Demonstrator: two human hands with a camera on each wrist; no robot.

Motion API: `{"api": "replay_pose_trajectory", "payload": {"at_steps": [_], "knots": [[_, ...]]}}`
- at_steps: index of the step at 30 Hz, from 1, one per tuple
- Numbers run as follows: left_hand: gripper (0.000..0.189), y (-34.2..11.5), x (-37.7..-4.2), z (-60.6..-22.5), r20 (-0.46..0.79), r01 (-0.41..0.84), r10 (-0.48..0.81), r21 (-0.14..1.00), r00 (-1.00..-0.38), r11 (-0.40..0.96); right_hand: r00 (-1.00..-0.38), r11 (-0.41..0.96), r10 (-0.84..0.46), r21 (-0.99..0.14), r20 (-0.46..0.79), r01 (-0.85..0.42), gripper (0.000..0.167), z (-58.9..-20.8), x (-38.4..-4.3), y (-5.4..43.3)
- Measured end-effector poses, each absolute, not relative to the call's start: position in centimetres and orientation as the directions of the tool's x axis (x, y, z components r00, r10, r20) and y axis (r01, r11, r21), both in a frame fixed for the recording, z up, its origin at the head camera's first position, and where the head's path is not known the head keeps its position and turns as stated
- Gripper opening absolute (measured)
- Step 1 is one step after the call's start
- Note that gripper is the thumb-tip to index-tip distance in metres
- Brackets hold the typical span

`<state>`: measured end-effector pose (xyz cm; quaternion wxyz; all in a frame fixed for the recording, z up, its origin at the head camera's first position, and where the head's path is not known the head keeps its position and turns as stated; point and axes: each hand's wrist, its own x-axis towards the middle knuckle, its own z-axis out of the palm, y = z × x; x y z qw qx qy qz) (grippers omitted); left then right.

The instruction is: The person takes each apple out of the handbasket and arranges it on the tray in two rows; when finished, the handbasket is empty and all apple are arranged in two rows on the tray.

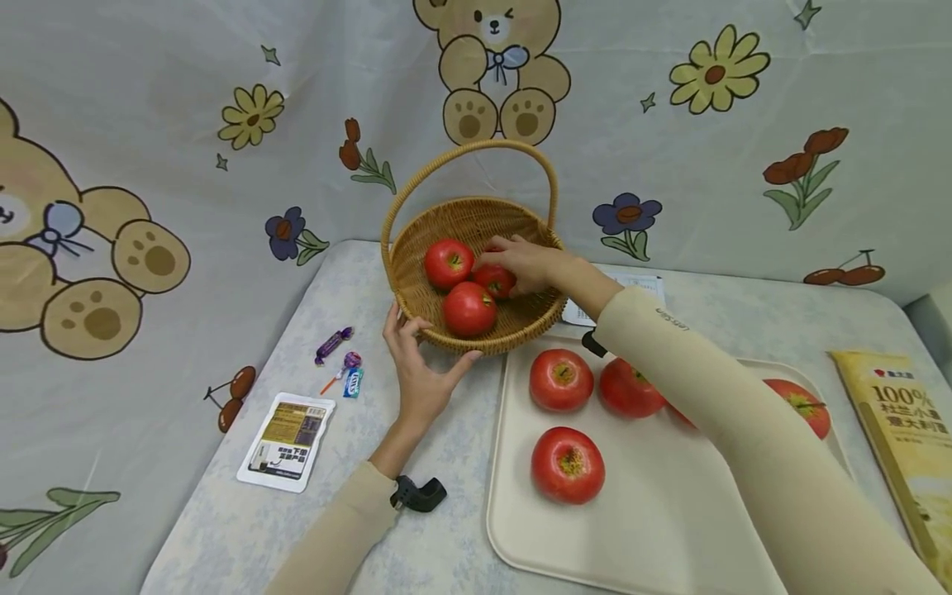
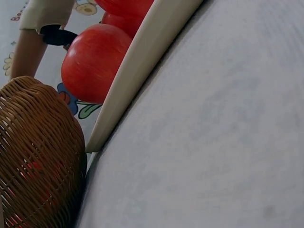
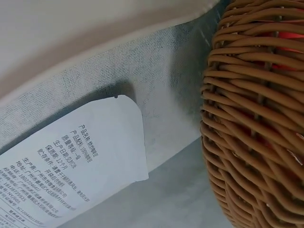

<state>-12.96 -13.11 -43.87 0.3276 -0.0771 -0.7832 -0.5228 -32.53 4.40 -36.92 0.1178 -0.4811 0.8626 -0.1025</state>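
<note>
A wicker basket (image 1: 476,216) with a tall hoop handle stands at the back, tilted toward me. Inside it lie red apples: one at the left (image 1: 449,261), one in front (image 1: 470,310) and one at the right (image 1: 500,283). My right hand (image 1: 526,263) reaches over the basket's right rim, its fingers curled over the right apple and partly covering it. At the front left rim, my left hand (image 1: 421,382) holds the basket, thumb and fingers spread along the edge. Neither hand shows in the wrist views; the basket's woven side (image 2: 40,152) fills part of each.
A cream tray (image 1: 654,512) at the right bears several red apples (image 1: 568,464), some behind my right arm. A printed white packet (image 3: 71,161) lies behind it. Left are wrapped candies (image 1: 334,345), a lollipop (image 1: 352,360) and a pouch (image 1: 287,442); far right, a yellow package (image 1: 903,438).
</note>
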Motion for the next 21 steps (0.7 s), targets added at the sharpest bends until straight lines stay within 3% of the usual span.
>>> {"api": "replay_pose_trajectory", "payload": {"at_steps": [11, 21], "knots": [[0.073, -13.9, -14.6, -47.0, 0.606, 0.474, -0.215, 0.758, -0.766, 0.447, -0.538, 0.535, -0.840, -0.270, -0.070, -0.801, 0.063, -37.0, -33.3, 4.5], [0.075, -14.2, -14.6, -47.3, 0.600, 0.459, -0.218, 0.757, -0.770, 0.465, -0.564, 0.541, -0.825, -0.339, -0.034, -0.770, 0.068, -35.6, -32.8, 6.1]]}}
